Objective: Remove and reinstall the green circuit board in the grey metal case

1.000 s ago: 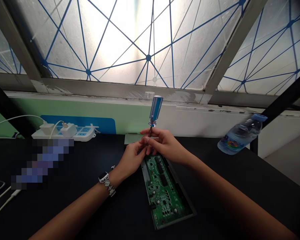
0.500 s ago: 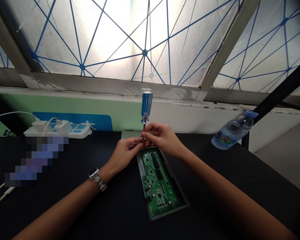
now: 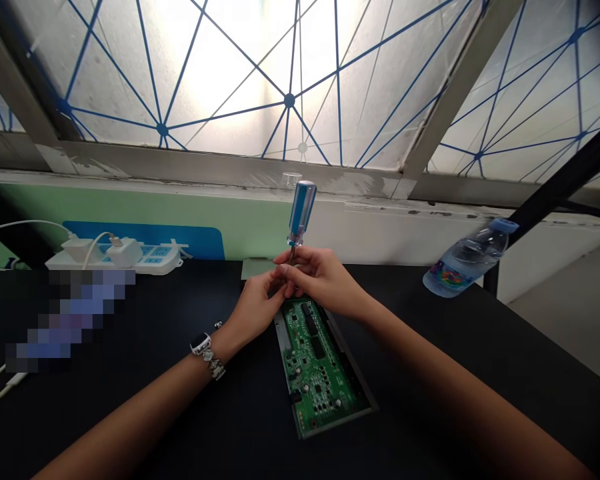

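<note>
Your two hands meet at the far end of the long green circuit board in its dark metal tray (image 3: 320, 373), so that end is crowded: the left hand (image 3: 255, 307) and right hand (image 3: 320, 283) close a grip around the shaft of the blue-and-clear-handled screwdriver (image 3: 301, 212), which stands nearly upright. The black worktop (image 3: 130, 347) lies open to either side of the tray. At the far left, the white power strip with plugged chargers (image 3: 125, 257) and its cables block the edge; far right, the clear plastic water bottle (image 3: 464, 260) stands well apart.
</note>
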`<move>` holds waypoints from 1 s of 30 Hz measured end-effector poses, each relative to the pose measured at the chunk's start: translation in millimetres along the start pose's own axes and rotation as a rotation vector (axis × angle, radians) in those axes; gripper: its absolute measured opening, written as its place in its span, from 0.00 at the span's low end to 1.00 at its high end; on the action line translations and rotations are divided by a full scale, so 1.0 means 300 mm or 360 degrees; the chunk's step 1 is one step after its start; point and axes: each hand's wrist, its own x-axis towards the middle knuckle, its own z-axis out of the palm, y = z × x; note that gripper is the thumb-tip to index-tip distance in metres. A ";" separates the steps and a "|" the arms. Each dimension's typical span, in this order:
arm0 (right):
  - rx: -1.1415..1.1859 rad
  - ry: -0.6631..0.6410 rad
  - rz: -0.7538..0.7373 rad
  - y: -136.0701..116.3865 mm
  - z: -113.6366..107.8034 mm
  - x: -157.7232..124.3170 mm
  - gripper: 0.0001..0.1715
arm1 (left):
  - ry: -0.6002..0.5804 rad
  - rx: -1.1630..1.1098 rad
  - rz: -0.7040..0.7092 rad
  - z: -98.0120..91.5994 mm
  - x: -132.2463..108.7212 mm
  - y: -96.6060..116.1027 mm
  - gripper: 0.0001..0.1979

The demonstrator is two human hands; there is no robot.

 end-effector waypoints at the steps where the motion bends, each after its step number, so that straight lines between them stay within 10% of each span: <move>1: -0.0025 0.0009 0.0010 0.003 0.001 0.000 0.11 | -0.0009 -0.0003 -0.0006 0.003 0.001 0.000 0.12; 30: -0.0121 0.0070 0.0001 -0.006 -0.003 -0.006 0.14 | -0.0016 0.0074 -0.0017 -0.007 -0.013 0.028 0.13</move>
